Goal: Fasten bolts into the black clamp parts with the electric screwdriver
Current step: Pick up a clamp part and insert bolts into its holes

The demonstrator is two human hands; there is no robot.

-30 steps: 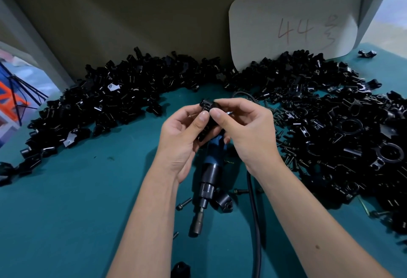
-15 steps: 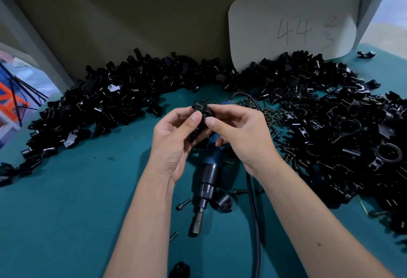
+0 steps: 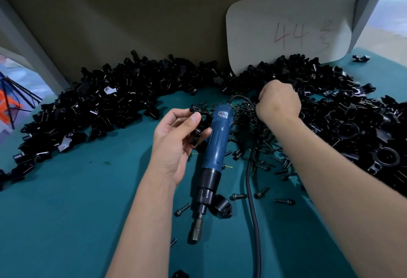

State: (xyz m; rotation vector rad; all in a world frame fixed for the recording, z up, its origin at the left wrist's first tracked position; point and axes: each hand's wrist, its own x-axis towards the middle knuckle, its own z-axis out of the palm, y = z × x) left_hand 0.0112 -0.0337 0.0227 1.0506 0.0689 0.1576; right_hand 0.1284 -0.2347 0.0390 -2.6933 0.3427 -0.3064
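Pinched between thumb and curled fingers, the left hand's (image 3: 176, 143) grip is clamped on a black clamp part (image 3: 201, 123) held just above the desk (image 3: 66, 200), close to the left of the electric screwdriver (image 3: 214, 152). Farther right, the right hand (image 3: 278, 103) reaches into the loose bolts (image 3: 248, 112) with its fingers curled down; whether its grip has closed on a bolt cannot be told, since the fingertips are hidden. That blue screwdriver lies on the teal desk with its bit end near and its black cable (image 3: 253, 200) running toward the near edge; a small label on its far end is too blurred to read. One black clamp piece (image 3: 221, 208) touches its chuck. Heaps of black clamp parts (image 3: 105, 105) arc along the far side, and a white card (image 3: 288, 33) against the wall reads "44" in red, followed by a character.
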